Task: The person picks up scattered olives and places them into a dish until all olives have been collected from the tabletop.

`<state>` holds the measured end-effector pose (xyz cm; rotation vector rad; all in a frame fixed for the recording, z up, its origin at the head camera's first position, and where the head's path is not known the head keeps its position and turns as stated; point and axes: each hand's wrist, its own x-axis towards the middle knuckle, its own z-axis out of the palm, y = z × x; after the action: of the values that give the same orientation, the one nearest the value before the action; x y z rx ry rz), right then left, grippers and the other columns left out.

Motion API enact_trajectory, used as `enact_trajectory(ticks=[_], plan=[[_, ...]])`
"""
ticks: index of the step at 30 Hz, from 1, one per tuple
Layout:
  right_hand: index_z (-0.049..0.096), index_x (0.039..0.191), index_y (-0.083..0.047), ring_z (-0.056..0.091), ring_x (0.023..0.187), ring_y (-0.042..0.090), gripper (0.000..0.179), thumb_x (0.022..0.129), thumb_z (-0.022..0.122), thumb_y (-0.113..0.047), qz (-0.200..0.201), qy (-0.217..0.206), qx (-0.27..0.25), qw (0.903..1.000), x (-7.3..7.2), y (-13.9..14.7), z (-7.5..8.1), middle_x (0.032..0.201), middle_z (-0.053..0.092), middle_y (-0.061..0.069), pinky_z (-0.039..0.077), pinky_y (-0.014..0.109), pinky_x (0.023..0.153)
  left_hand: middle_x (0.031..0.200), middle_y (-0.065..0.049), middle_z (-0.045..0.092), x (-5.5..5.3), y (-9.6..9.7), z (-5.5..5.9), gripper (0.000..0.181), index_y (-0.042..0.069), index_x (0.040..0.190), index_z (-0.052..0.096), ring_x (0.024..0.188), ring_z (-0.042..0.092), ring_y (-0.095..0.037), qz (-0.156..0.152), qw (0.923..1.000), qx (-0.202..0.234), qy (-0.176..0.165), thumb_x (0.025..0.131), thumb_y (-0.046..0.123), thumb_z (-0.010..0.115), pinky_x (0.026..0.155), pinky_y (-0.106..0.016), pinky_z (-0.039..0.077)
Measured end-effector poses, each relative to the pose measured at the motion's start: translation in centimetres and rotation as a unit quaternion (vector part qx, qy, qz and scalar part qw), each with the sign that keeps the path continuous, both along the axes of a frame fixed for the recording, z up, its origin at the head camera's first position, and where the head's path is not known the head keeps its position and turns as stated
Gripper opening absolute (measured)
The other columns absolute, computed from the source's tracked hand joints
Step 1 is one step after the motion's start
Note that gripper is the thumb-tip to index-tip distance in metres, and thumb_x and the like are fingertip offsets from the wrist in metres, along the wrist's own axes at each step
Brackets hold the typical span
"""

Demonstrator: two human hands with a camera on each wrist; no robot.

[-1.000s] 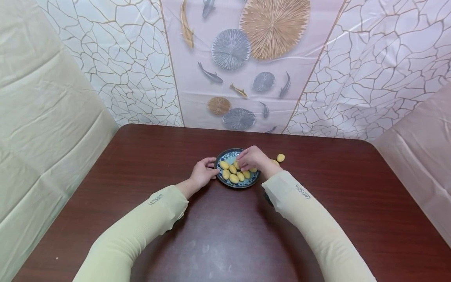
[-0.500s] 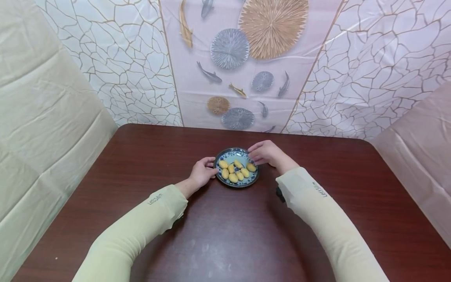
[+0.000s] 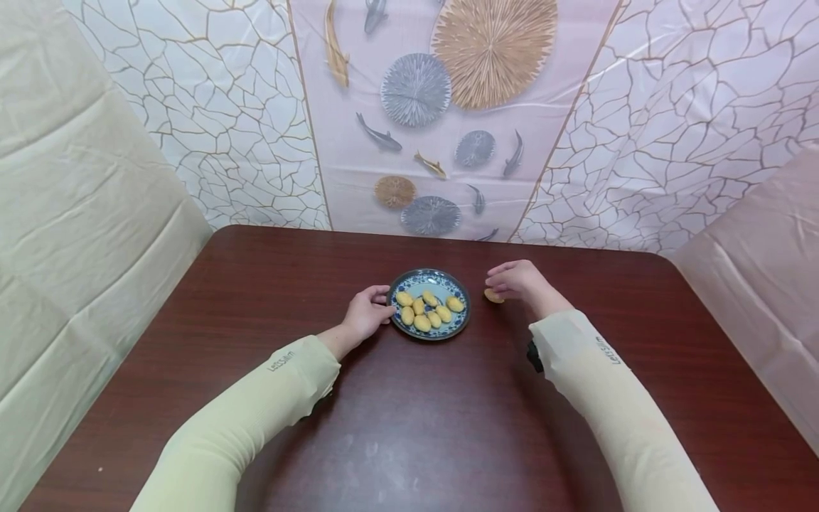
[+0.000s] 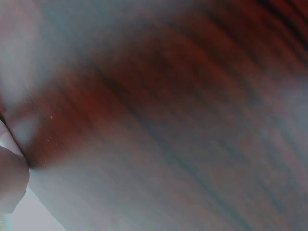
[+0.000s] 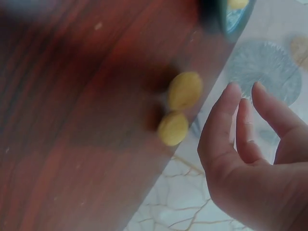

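In the head view a round plate [image 3: 462,323] with a blue floral rim bears several small yellow oval fruits [image 3: 422,323]. My left hand [image 3: 367,314] grips its left edge, thumb over the rim and fingers along the outside. Only a blurred thumb [image 4: 12,180] at the rim shows in the left wrist view. To the right of the plate, my right hand [image 3: 521,279] hovers with fingers loosely bent and nothing between them. Close under it lies a yellow fruit [image 3: 493,296]. Two yellow fruits, an upper one [image 5: 186,90] and a lower one [image 5: 173,129], lie close together on the table in the right wrist view.
The dark red wooden table [image 3: 409,412] extends around the plate. A patterned backdrop [image 3: 256,114] rises behind its far edge. Pale cloth walls [image 3: 83,235] flank the left and right sides.
My right hand has let go of a yellow fruit on the plate and moved rightward to the fruits on the table. The left hand stays at the plate's edge.
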<state>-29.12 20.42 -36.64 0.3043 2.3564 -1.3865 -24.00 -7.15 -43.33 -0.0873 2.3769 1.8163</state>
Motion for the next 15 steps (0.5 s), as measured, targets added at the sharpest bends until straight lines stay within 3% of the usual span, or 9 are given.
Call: enact_trajectory(ticks=[4,8,15], plan=[[0.051,0.127,0.008,0.061,0.094,0.019,0.042,0.09,0.059,-0.011,-0.007,0.013,0.009,0.9998,0.0,1.1,-0.5,0.093,0.066,0.004,0.055,0.035,0.087,0.112,-0.024,0.06,0.1,0.0,0.1,0.046,-0.003,0.129,0.05,0.093,0.063,-0.026,0.001,1.0,-0.002,0.004,0.085,-0.003,0.061,0.068,-0.026,0.057],[0.054,0.123,0.007,0.061,0.085,0.015,0.038,0.09,0.059,-0.011,-0.003,0.021,0.036,0.9991,0.0,1.7,-1.0,0.083,0.066,-0.001,0.057,0.027,0.074,0.112,-0.024,0.06,0.1,0.0,0.0,0.045,-0.003,0.129,0.05,0.091,0.063,-0.024,0.002,1.0,-0.002,0.004,0.085,-0.003,0.062,0.068,-0.026,0.056],[0.06,0.116,0.007,0.058,0.075,0.013,0.034,0.086,0.061,-0.009,0.007,0.031,0.088,0.9956,-0.2,2.0,-2.0,0.087,0.066,0.007,0.056,0.024,0.064,0.113,-0.024,0.059,0.0,0.0,0.0,0.045,-0.003,0.129,0.05,0.095,0.063,-0.028,0.0,1.0,0.001,0.002,0.086,-0.002,0.061,0.069,-0.027,0.057]])
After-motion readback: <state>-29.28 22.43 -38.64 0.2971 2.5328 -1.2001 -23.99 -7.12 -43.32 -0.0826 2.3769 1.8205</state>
